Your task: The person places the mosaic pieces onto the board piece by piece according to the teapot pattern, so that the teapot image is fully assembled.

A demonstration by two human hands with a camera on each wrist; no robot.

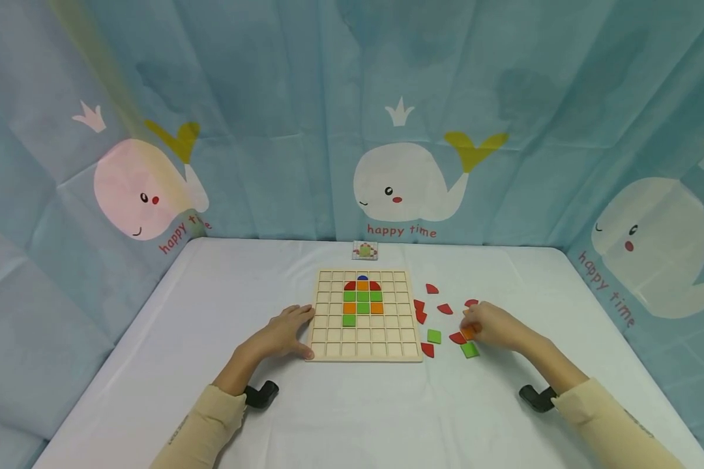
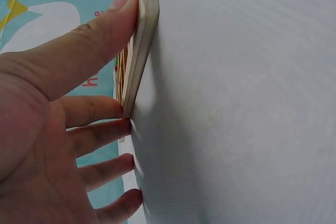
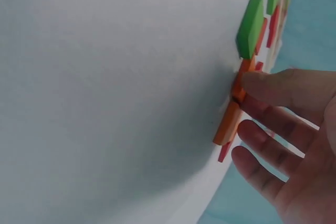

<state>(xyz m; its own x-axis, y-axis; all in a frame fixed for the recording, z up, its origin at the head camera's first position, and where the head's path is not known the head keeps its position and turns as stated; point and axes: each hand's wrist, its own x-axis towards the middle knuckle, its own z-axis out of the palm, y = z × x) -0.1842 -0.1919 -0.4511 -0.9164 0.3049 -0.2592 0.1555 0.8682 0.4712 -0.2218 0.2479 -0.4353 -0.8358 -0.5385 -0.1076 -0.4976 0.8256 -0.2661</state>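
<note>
Your left hand (image 1: 284,331) rests, fingers spread, against the left edge of the wooden board (image 1: 390,335), while your right hand (image 1: 494,324), well apart, pinches an orange tile (image 1: 468,333) among loose red pieces (image 1: 432,288) and green tiles (image 1: 434,336) on the white surface (image 1: 352,410) right of the board.

White-clothed table (image 1: 352,417): grid board (image 1: 381,350) left of the gripping right hand (image 1: 495,326), red quarter-circles (image 1: 427,350) and green squares (image 1: 434,336) near, picture card (image 1: 365,251) beyond
</note>
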